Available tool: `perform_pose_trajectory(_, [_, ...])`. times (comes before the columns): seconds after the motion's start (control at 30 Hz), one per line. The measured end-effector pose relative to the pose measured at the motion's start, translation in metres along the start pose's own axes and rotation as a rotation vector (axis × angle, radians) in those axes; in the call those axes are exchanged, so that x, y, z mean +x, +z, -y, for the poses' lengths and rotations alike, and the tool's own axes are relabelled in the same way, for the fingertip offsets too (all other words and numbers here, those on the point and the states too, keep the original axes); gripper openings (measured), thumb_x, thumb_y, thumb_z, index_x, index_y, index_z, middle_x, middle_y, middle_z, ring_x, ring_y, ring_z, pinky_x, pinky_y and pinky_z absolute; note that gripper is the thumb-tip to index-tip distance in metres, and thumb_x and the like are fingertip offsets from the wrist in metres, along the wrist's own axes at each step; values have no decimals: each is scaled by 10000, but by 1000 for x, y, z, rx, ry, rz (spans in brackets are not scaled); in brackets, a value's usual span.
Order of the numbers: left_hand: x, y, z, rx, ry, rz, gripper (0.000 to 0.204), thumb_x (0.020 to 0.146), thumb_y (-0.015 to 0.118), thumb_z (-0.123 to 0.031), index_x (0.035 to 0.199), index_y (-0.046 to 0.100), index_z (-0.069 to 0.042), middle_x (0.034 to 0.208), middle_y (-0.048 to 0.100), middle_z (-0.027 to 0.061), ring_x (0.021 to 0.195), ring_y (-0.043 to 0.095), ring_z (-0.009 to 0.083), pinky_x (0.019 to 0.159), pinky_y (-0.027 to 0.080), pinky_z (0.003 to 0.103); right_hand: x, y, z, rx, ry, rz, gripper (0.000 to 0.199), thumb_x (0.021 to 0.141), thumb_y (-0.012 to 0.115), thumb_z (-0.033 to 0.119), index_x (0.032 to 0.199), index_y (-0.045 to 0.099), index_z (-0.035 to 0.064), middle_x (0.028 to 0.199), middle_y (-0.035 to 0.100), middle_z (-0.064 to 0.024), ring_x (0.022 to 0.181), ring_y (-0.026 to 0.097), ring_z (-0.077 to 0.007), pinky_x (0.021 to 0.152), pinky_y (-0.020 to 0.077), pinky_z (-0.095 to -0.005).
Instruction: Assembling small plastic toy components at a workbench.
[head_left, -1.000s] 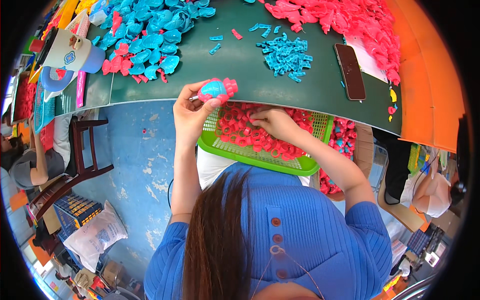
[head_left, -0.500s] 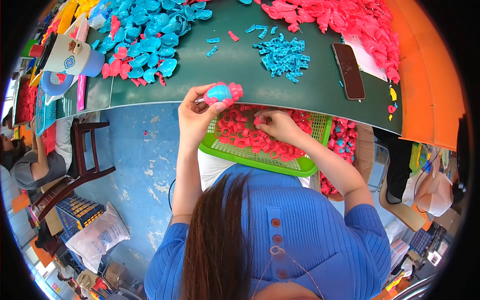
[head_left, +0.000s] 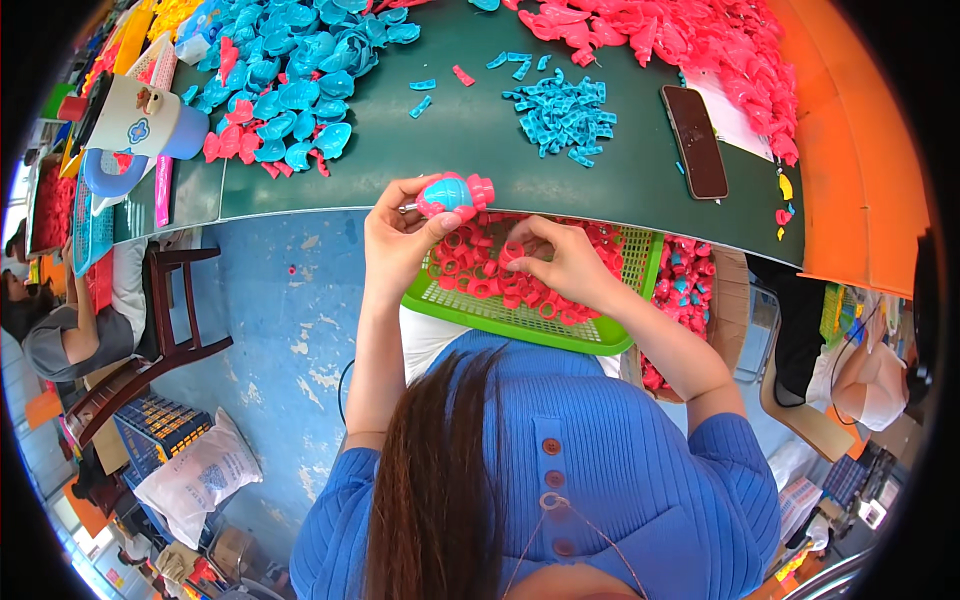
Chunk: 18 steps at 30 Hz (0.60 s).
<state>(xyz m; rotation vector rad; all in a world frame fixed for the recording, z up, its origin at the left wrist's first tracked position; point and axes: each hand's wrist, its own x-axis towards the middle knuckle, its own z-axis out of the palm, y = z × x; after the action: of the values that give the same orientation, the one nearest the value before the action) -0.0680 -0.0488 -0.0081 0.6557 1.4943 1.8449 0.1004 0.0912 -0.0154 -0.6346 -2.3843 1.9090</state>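
Note:
My left hand (head_left: 398, 240) is closed around a pink and blue plastic toy part (head_left: 447, 195) with a ridged pink end and a short metal pin at the other end. It is held just in front of the table edge, above a green basket (head_left: 590, 345). Many small pink plastic rings (head_left: 480, 285) lie heaped in the basket, which rests at my lap. Over this heap, my right hand (head_left: 568, 262) pinches one pink ring (head_left: 512, 251) between thumb and fingers. The ring and the toy part are apart.
On the green table (head_left: 440, 130) lie a blue shell pile (head_left: 300, 95), a small blue clip pile (head_left: 562, 115), a large pink pile (head_left: 690, 50) and a phone (head_left: 695, 142). A mug (head_left: 140, 125) stands left. A person (head_left: 75, 330) sits at far left.
My right hand has risen slightly from the heap, and the pink ring now shows in its fingers. The left hand with the toy part has shifted a little right and down.

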Motion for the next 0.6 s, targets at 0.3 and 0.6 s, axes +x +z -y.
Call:
perform_pose_trajectory(0.3, [-2, 9, -3, -17, -28, 40, 436, 719, 742, -78, 1091, 533, 12, 978, 623, 81, 890, 608, 133, 806, 491, 266, -9, -19, 33, -162, -111, -51, 319, 749, 664, 5, 1061, 596, -7, 956, 611, -87, 870, 610, -142, 775, 505, -260])
perform_pose_trajectory(0.6, [-8, 35, -7, -105, -3, 89, 443, 731, 724, -58, 1113, 516, 29, 1020, 619, 102, 893, 614, 142, 803, 497, 271, 5, -23, 52, 455, -213, -304, 253, 758, 657, -38, 1001, 591, -62, 944, 589, -97, 850, 595, -152, 794, 501, -266])
